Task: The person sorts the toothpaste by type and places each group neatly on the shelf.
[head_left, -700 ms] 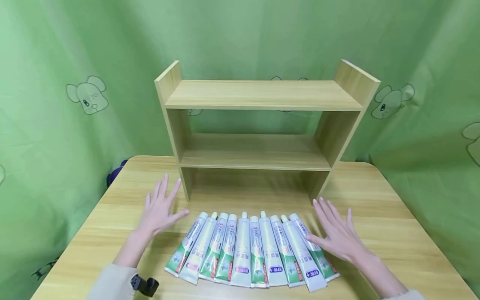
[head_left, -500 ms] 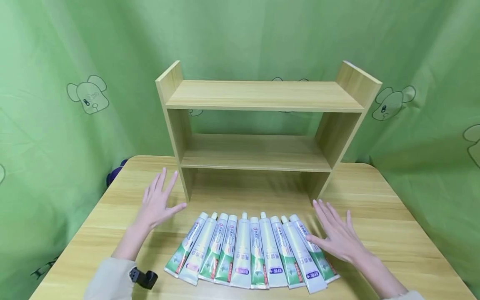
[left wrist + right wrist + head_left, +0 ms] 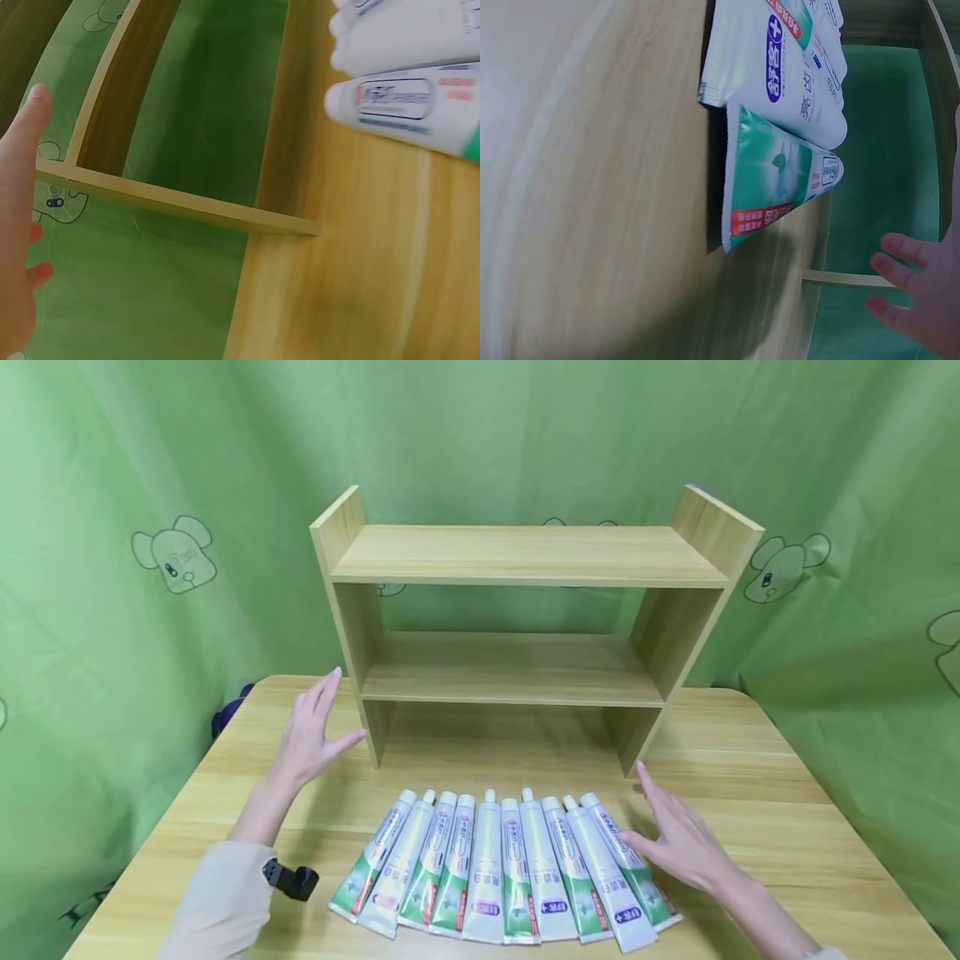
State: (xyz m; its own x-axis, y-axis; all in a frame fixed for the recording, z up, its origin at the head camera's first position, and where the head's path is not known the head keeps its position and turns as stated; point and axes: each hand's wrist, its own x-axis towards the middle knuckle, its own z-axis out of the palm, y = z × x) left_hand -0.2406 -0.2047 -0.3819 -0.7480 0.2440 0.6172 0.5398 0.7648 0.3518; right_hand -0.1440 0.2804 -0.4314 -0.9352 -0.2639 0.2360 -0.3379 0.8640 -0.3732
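Several toothpaste tubes (image 3: 486,868) lie side by side in a fan on the table, caps toward the shelf; plain white ones mix with green-ended ones. My left hand (image 3: 306,739) is raised beside the left upright of the wooden shelf (image 3: 525,556), thumb spread from the fingers, holding nothing. In the left wrist view, that hand (image 3: 19,217) shows at the edge, apart from the shelf. My right hand (image 3: 678,839) hovers right of the tubes, near the shelf's right foot, also holding nothing. The right wrist view has its fingers (image 3: 900,266) beyond the rightmost green-ended tube (image 3: 776,176).
The shelf has a top board and a middle board (image 3: 513,668) and stands toward the back of the wooden table (image 3: 780,827). Behind hangs a green curtain (image 3: 480,435) with mouse-head drawings. A dark purple object (image 3: 225,714) shows past the table's left edge.
My left hand has moved forward and up alongside the shelf's left upright. The right hand has turned slightly edge-on, its fingers closer together. The tubes and shelf have stayed in place.
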